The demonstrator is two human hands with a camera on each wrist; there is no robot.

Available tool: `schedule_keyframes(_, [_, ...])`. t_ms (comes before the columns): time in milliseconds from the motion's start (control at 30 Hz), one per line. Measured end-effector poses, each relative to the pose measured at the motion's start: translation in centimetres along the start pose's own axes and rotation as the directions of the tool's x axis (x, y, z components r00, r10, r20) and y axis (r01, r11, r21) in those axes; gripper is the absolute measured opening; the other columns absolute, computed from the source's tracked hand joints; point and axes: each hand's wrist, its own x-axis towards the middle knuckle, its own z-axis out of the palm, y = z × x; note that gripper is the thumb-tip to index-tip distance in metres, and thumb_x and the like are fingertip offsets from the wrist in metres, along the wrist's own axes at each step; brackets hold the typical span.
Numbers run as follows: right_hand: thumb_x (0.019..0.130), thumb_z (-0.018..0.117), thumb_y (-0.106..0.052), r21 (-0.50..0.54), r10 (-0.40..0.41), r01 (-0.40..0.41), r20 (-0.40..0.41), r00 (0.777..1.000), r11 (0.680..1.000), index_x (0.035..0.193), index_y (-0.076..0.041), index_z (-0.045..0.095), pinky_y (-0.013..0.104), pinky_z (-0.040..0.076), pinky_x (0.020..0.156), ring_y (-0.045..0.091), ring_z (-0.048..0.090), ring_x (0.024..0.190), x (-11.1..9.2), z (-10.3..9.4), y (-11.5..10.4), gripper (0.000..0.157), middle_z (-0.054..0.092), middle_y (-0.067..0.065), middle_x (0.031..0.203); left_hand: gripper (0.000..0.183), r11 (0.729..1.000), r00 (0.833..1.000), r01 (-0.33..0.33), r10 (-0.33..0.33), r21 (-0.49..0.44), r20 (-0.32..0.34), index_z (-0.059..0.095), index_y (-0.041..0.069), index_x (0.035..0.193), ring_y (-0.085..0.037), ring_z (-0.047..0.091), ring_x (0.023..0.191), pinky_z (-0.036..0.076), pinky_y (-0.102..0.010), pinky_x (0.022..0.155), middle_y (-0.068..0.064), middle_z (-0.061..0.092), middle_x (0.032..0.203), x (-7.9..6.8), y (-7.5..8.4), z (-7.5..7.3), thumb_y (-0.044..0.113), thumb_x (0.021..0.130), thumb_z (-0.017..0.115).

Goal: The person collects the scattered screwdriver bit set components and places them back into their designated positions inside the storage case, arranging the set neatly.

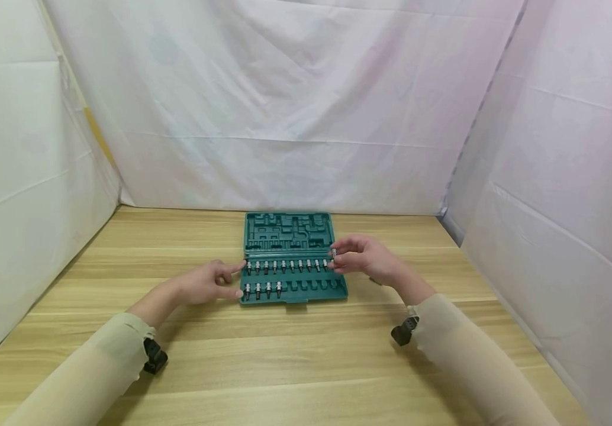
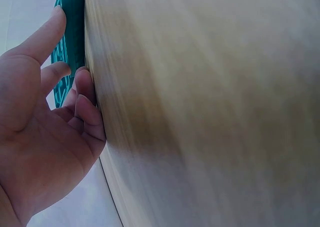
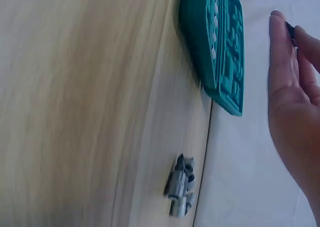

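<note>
A green case (image 1: 316, 298) lies open on the table, with metal bit sockets (image 1: 269, 288) in two rows of slots. The back row holds several; the front row has several at its left and bare slots at its right. My left hand (image 1: 205, 285) touches the case's left edge with thumb and forefinger spread apart, its other fingers bent in the left wrist view. Over the right end of the back row, my right hand (image 1: 367, 260) pinches a small bit socket (image 1: 333, 252) between thumb and fingers. In the right wrist view only its dark end shows.
Several loose bit sockets (image 3: 180, 184) lie on the wooden table (image 1: 284, 367) right of the case, mostly hidden by the right hand in the head view. White cloth walls (image 1: 284, 118) stand at the back and both sides.
</note>
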Motion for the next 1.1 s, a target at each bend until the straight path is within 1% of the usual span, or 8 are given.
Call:
schedule_keyframes(100, [0.108,0.071,-0.012,-0.043,-0.012,0.012,-0.006,1.000,0.999,0.146,0.003,0.060,0.051,0.061,0.107,0.040,0.072,0.124,0.5,0.7,-0.1,0.043,0.065,0.028,0.140,0.089,1.000,1.000,0.001,-0.001,0.001,-0.001,0.035,0.018,0.172,-0.030,0.062,0.123,0.057,-0.048,0.103,-0.017,0.059,0.133,0.0,0.0,0.0,0.045,0.101,0.080])
schedule_keyframes(167, [0.107,0.073,-0.014,-0.070,-0.008,0.008,-0.009,1.000,0.998,0.143,-0.001,0.063,0.051,0.060,0.108,0.040,0.071,0.123,0.8,1.3,-0.2,0.040,0.067,0.026,0.139,0.089,1.000,1.000,0.002,-0.002,0.004,-0.002,0.035,0.018,0.173,-0.030,0.062,0.123,0.057,-0.049,0.104,-0.017,0.059,0.133,0.0,0.0,0.0,0.045,0.101,0.080])
schedule_keyframes(333, [0.106,0.075,-0.017,-0.114,-0.012,0.013,0.013,1.000,0.993,0.136,-0.005,0.068,0.048,0.061,0.107,0.033,0.074,0.118,1.7,2.6,-0.3,0.033,0.073,0.016,0.131,0.088,1.000,1.000,-0.003,0.003,0.005,-0.001,0.035,0.018,0.172,-0.030,0.062,0.123,0.057,-0.049,0.104,-0.017,0.059,0.132,0.1,0.0,-0.1,0.045,0.101,0.079])
schedule_keyframes(533, [0.104,0.077,-0.015,-0.173,-0.016,0.027,0.066,0.998,0.985,0.132,-0.003,0.072,0.043,0.064,0.101,0.024,0.076,0.111,2.9,4.5,-0.4,0.031,0.075,0.011,0.123,0.089,1.000,1.000,-0.004,0.004,0.002,-0.001,0.034,0.018,0.173,-0.030,0.062,0.123,0.057,-0.048,0.103,-0.018,0.059,0.133,0.0,-0.1,-0.1,0.044,0.101,0.080])
schedule_keyframes(633, [0.102,0.079,-0.017,-0.245,-0.002,0.021,0.078,0.997,0.969,0.127,-0.005,0.075,0.040,0.065,0.096,0.020,0.077,0.105,3.6,5.5,-0.3,0.028,0.078,0.008,0.118,0.089,1.000,1.000,-0.004,0.004,0.002,0.001,0.034,0.017,0.173,-0.030,0.062,0.123,0.057,-0.048,0.104,-0.018,0.059,0.134,0.0,0.0,-0.1,0.045,0.101,0.079])
schedule_keyframes(800, [0.101,0.082,-0.019,-0.375,0.018,0.024,0.108,0.994,0.927,0.119,-0.012,0.078,0.034,0.062,0.089,0.015,0.073,0.101,4.7,7.3,-0.7,0.020,0.079,0.002,0.112,0.088,1.000,1.000,0.000,0.000,0.001,0.005,0.034,0.017,0.173,-0.029,0.061,0.123,0.056,-0.046,0.102,-0.017,0.059,0.133,0.0,0.0,-0.2,0.044,0.102,0.079])
schedule_keyframes(967, [0.101,0.081,-0.016,-0.429,0.001,0.060,0.140,0.990,0.901,0.116,-0.012,0.079,0.033,0.061,0.089,0.012,0.072,0.100,5.3,8.4,-0.9,0.016,0.078,0.002,0.112,0.088,1.000,1.000,-0.006,0.006,0.008,0.006,0.035,0.016,0.172,-0.029,0.060,0.120,0.055,-0.043,0.098,-0.017,0.059,0.131,-0.1,0.1,-0.2,0.043,0.101,0.080])
schedule_keyframes(1100, [0.101,0.082,-0.018,-0.460,-0.002,0.058,0.122,0.993,0.886,0.114,-0.014,0.080,0.032,0.059,0.085,0.013,0.070,0.098,5.6,8.7,-0.8,0.014,0.077,0.001,0.111,0.088,1.000,1.000,-0.007,0.007,0.012,0.006,0.035,0.015,0.172,-0.030,0.061,0.120,0.055,-0.044,0.098,-0.019,0.059,0.132,-0.1,0.2,-0.2,0.043,0.102,0.079])
